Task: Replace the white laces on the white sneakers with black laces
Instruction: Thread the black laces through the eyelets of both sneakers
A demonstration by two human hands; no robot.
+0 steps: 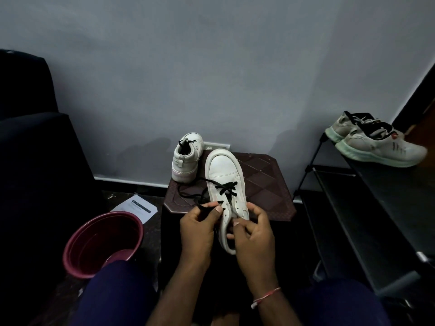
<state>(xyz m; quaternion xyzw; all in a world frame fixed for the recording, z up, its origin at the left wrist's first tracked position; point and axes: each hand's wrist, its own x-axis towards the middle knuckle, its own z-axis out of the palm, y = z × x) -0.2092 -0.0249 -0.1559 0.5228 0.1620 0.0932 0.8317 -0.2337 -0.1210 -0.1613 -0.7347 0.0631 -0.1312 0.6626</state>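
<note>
A white sneaker (222, 170) lies toe-away on a brown stool (263, 184), its heel over the near edge. A black lace (224, 188) crosses its lowest eyelets, and a loose end trails left over the stool. My left hand (200, 229) pinches that lace end between thumb and forefinger beside the left eyelet row. My right hand (253, 234) grips the sneaker's right side near the collar. A second white sneaker (186, 158) stands at the stool's far left corner, heel toward me, with black lace showing at its opening.
A maroon bucket (103, 241) sits on the floor at the left, with a printed sheet (136, 207) behind it. A dark chair (35, 149) fills the left. A black shoe rack (367, 208) on the right carries a pair of grey-white sneakers (374, 142). My knees frame the bottom.
</note>
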